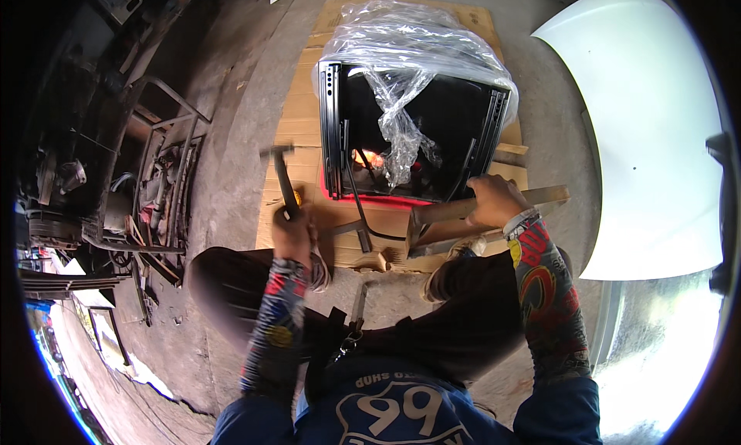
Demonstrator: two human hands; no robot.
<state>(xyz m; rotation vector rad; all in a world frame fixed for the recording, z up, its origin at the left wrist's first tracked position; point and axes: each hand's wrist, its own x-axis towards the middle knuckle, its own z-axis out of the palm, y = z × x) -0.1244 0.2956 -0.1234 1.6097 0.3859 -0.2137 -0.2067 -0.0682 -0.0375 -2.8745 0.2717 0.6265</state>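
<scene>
The relation that matters is between the hammer (pixel 286 186) and the metal frame (pixel 532 202): the hammer is at the person's left, the frame well apart from it to the right, with a stretch of cardboard (pixel 301 125) between. The left hand (pixel 291 233) is closed in a fist round the lower handle. The handle's long axis points away from the body, leaning a little left, so the head is beyond the fist, near the cardboard's left edge.

The right hand (pixel 494 203) is curled over the frame's far bar, thumb and fingers gripping it. The frame's long axis runs crosswise, rising slightly to the right, and its joined end faces left, toward the left hand. The right hand is nearer to the frame; the left would have to cross to reach it.

Between the hands, on the cardboard, is a dark T-shaped piece (pixel 340 230), perhaps a second hammer, though the view is too coarse to be sure. Beyond the frame stands a black glossy case (pixel 455 109), with a clear plastic sheet (pixel 417 40) bunched over its far side.
</scene>
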